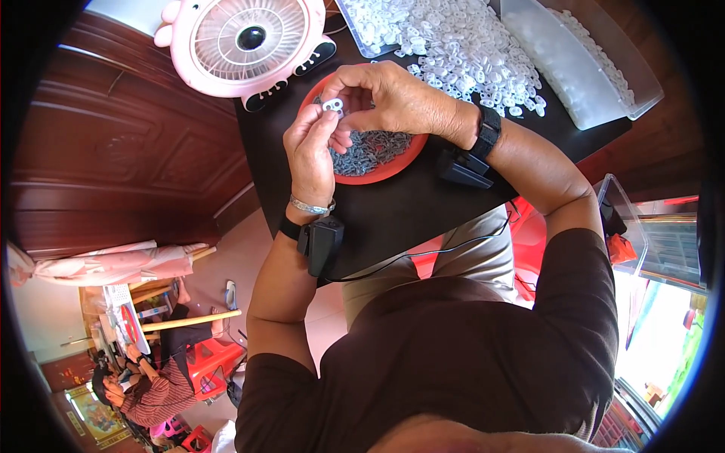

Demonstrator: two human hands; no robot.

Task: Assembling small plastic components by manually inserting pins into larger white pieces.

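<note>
Above a red bowl (pixel 375 177), my two hands meet around a small white plastic piece with two round holes (pixel 332 106). My left hand (pixel 312 143) pinches the piece between thumb and fingers. My right hand (pixel 393 97) reaches in from the other side, its index finger and thumb curled closed at the same piece. Whether a smaller part is between those fingertips is hidden. Many small grey parts (pixel 370 155) lie in the bowl below. A large heap of similar white pieces (pixel 461 49) spreads over the dark table (pixel 377 215) beyond my right hand.
A pink animal-shaped fan (pixel 177 57) stands at the far left. Clear plastic bins (pixel 563 75) with white pieces are at the far right. Black devices are strapped to both wrists, and a cable (pixel 445 249) crosses my lap. Another person (pixel 162 392) sits at lower left.
</note>
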